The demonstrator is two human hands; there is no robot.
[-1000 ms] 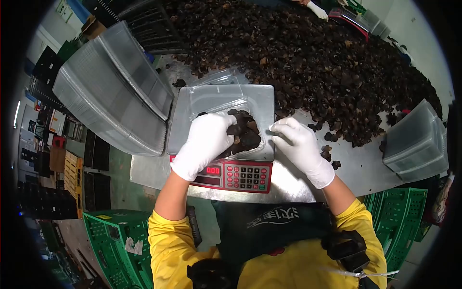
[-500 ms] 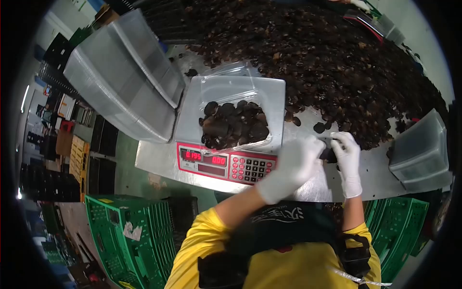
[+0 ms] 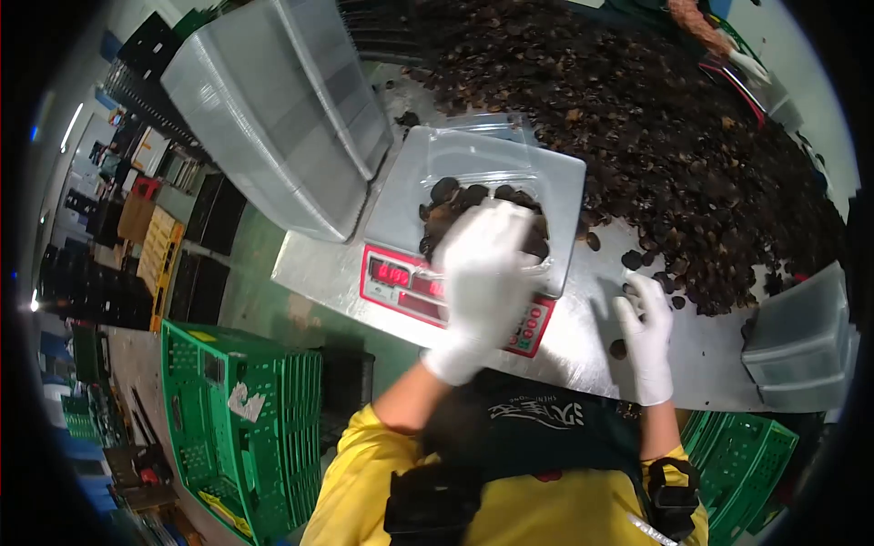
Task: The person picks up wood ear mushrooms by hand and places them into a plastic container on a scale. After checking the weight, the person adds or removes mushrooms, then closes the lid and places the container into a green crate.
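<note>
A clear plastic box of dark, round, flat pieces rests on the scale, its lid folded back. My left hand, white-gloved and blurred by motion, is over the box and covers part of the contents and the scale's display; its fingers cannot be made out. On the right, my gloved right hand is above the metal table, fingers apart and curved, with nothing seen in them. A single dark piece lies beside it.
Tall stacks of clear boxes stand at the left, with more boxes at the right. A large heap of dark pieces covers the far table. Green crates are below. Another person's gloved hand shows at the top right.
My left hand has moved left from the bare table to over the box on the scale. My right hand's fingers have spread. The camera view has shifted and tilted.
</note>
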